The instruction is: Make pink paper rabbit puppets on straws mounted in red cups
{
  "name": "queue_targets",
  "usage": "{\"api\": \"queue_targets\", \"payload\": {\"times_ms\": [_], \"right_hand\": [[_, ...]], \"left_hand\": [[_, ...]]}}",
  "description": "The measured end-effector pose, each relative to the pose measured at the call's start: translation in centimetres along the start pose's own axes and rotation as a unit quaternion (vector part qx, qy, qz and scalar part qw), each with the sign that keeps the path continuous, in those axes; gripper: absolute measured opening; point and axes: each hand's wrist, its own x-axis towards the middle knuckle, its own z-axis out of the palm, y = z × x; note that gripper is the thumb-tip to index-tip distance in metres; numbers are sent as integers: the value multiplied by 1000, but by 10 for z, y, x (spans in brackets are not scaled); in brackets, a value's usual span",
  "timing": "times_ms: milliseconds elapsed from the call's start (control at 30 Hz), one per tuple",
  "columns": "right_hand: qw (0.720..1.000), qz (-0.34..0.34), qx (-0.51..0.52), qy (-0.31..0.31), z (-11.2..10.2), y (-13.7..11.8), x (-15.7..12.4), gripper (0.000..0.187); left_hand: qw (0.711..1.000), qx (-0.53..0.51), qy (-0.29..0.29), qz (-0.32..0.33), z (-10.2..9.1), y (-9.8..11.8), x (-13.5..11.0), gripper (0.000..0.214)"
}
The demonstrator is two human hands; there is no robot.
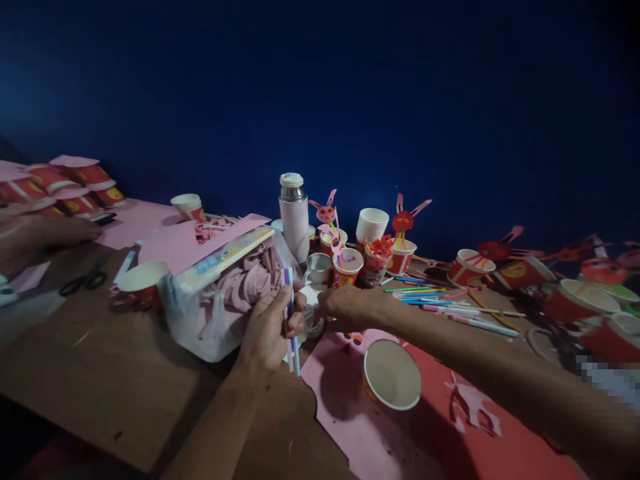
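Note:
My left hand [270,327] is closed around a few slim purple, blue and white sticks [290,327], held upright. Whether they are straws or pens I cannot tell. Close to its right, my right hand [345,307] has its fingers bent together beside a small clear round container [315,323]. The fingertips are partly hidden, so what they grip cannot be made out. Behind my left hand sits a clear plastic bag [195,333] stuffed with pink paper scraps [250,277]. A red paper cup [393,375] stands on pink paper [335,393], below my right forearm.
A thermos [294,220] stands by the dark blue wall. Nearby are stacked white cups [373,225], a cup with a rabbit figure [401,257] and loose coloured sticks [425,297]. Black scissors [84,283] lie left. Another person's hand [45,230] is near stacked red cups [75,187].

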Motion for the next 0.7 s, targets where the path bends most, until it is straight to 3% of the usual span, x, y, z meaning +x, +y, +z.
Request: {"api": "queue_targets", "payload": {"times_ms": [200, 300, 433, 500, 633, 700], "right_hand": [[999, -29, -17, 3, 5, -1, 18, 13], [999, -20, -12, 42, -2, -1, 8, 15], [990, 26, -1, 139, -12, 0, -42, 25], [965, 76, 48, 245, -11, 2, -77, 23], [903, 160, 107, 384, 10, 6, -144, 15], [886, 190, 103, 409, 23, 6, -166, 13]], "left_hand": [[1000, -3, -18, -5, 0, -3, 1, 20], [1000, 4, -16, -6, 0, -4, 2, 18], [997, 48, -66, -7, 0, -5, -4, 16], [986, 106, -125, -23, 3, -7, -11, 19], [926, 272, -254, -60, 12, -15, -25, 30], [895, 328, -294, -68, 16, -23, -30, 32]]}}
